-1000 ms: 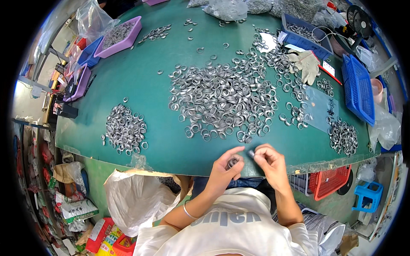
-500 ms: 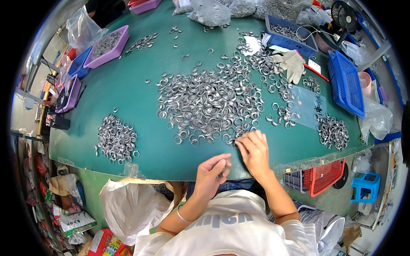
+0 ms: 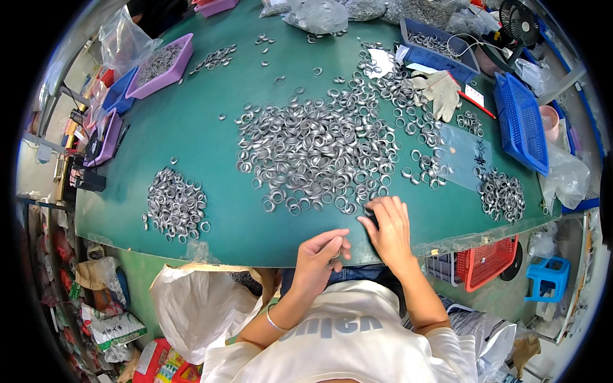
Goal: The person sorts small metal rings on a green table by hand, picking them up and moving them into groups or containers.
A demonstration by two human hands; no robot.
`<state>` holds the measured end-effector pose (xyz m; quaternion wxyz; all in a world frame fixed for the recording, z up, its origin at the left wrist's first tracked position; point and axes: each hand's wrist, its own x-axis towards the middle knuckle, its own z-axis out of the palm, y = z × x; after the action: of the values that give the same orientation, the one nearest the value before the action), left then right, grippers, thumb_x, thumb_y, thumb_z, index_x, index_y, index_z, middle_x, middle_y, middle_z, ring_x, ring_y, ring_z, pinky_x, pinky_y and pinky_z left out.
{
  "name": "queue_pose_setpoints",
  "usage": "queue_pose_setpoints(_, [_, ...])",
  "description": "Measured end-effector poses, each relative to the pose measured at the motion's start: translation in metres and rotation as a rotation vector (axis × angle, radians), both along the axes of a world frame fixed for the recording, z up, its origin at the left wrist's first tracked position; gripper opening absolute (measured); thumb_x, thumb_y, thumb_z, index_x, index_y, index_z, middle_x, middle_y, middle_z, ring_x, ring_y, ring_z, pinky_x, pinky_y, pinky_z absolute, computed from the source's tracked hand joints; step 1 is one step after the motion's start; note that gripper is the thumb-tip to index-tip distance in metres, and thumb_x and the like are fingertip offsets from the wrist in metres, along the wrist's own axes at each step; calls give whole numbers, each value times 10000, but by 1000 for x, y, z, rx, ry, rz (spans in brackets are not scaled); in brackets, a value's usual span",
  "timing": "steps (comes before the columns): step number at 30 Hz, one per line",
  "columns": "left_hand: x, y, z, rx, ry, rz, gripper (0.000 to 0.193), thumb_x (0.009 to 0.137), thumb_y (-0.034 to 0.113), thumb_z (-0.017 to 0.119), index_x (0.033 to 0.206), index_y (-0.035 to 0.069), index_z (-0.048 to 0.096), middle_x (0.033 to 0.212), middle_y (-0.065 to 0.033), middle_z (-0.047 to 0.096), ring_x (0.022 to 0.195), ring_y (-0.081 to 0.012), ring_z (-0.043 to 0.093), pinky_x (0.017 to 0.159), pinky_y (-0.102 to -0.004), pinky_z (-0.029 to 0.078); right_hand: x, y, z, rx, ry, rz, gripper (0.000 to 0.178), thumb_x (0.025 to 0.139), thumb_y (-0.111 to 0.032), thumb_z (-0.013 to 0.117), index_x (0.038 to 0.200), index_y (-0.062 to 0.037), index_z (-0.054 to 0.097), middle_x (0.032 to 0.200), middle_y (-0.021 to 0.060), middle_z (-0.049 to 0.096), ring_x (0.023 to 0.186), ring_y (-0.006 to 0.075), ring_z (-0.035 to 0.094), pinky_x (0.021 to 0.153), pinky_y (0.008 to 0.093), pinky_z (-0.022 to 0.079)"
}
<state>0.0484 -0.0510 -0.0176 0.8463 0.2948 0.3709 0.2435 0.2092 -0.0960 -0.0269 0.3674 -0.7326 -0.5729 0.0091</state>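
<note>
A broad heap of grey metal rings (image 3: pixel 313 150) lies across the middle of the green table. At its near edge is my right hand (image 3: pixel 389 231), palm down; the thumb stands apart from the fingers, and the fingertips reach the closest rings. Nearer the table's front edge, my left hand (image 3: pixel 318 258) is half curled, thumb over bent fingers, round what looks like a metal ring (image 3: pixel 334 256), mostly hidden. Smaller piles of rings flank the heap, one at left (image 3: pixel 175 205) and one at right (image 3: pixel 502 196).
Pink (image 3: pixel 182 67) and blue (image 3: pixel 408 54) bins of rings stand at the far left and far right. A work glove (image 3: pixel 439 94), red pen (image 3: pixel 476 105), clear plastic bag (image 3: pixel 466 156), blue basket (image 3: pixel 520 124) and small fan (image 3: pixel 518 24) occupy the right side.
My right hand has shifted slightly right, its thumb and fingers further apart. My left hand has stayed near the table edge, turning a little. The piles look the same.
</note>
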Motion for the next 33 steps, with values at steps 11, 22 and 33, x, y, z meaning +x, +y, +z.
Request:
queue_pose_setpoints(11, [6, -4, -2, 307, -23, -44, 249, 858, 58, 587, 1097, -13, 586, 734, -35, 564, 548, -52, 481, 416, -173, 356, -12, -23, 10, -22, 1477, 157, 138, 825, 6, 611, 954, 39, 574, 843, 70, 616, 750, 110, 592, 642, 219, 476])
queue_pose_setpoints(22, [-2, 5, -7, -161, -251, -73, 181, 896, 122, 523, 1036, 13, 559, 741, -71, 581, 563, -103, 521, 432, -207, 380, 12, 24, 9, -23, -100, -37, 149, 737, -48, 636, 885, -30, 636, 837, 78, 555, 831, 249, 499, 701, 370, 376])
queue_pose_setpoints(33, [10, -1, -1, 170, -44, 35, 277, 870, 68, 564, 1136, -9, 544, 771, -38, 546, 606, -77, 482, 464, -194, 398, -20, -18, 8, -167, 1241, 155, 93, 815, -65, 616, 870, 0, 653, 784, 43, 616, 642, 95, 496, 585, 226, 403])
